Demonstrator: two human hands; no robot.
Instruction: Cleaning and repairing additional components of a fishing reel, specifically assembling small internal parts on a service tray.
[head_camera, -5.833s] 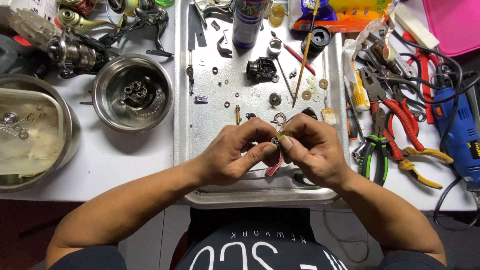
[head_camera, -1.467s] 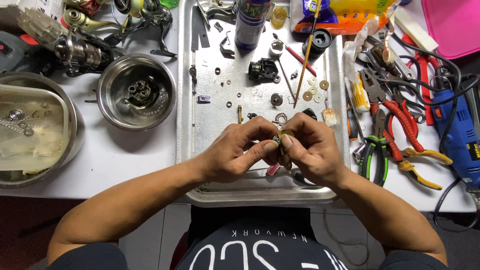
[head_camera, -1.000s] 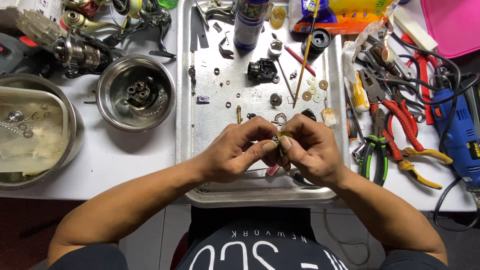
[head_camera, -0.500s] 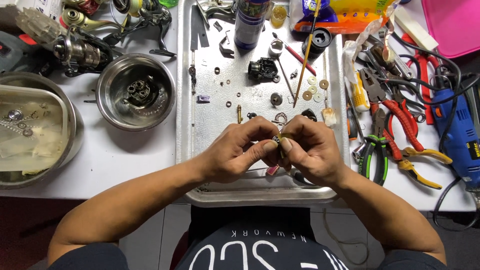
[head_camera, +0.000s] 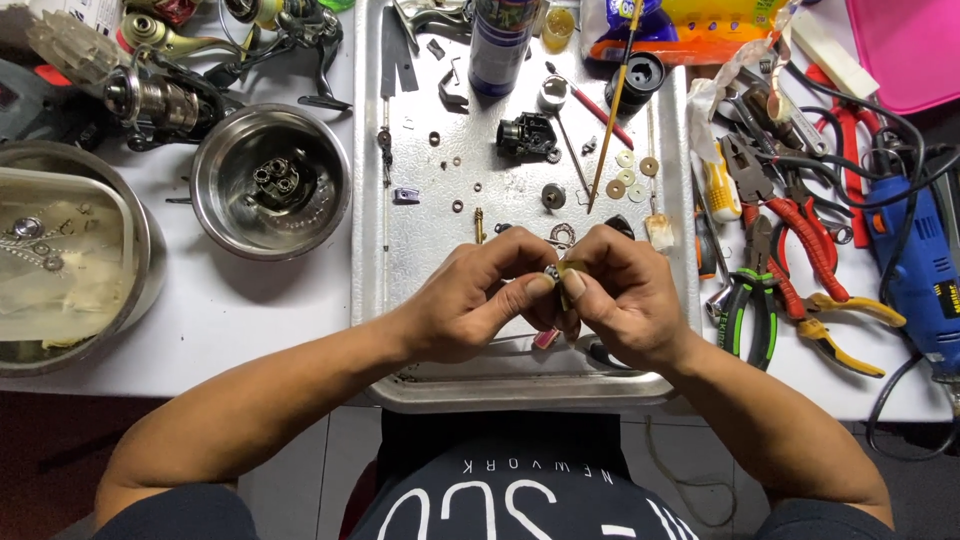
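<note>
While both hands meet over the near half of the metal tray (head_camera: 400, 260), a small brass-coloured part (head_camera: 568, 271) sits pinched between them, just above the tray's surface and close to the person's body. The left hand (head_camera: 470, 305) has its grip clenched on the part from one side with thumb and forefinger, and the right hand (head_camera: 620, 295) pinches it from the other, its fingers curled over so that most of the part is hidden; what exactly is being fitted or turned cannot be told. Judging by the tray, the work is somewhere in the middle: many washers (head_camera: 628, 175), screws and small rings still lie loose on it, along with a black housing piece (head_camera: 527, 135), a thin brush (head_camera: 612, 100) and a spray can (head_camera: 498, 45) at the far end. Left of the tray, on the white counter (head_camera: 240, 310), a steel bowl (head_camera: 215, 215) holds a dark gear-like piece, and a larger bowl (head_camera: 145, 260) holds a clear container. To the right lie pliers (head_camera: 775, 215), cutters and a blue power tool (head_camera: 915, 275).
</note>
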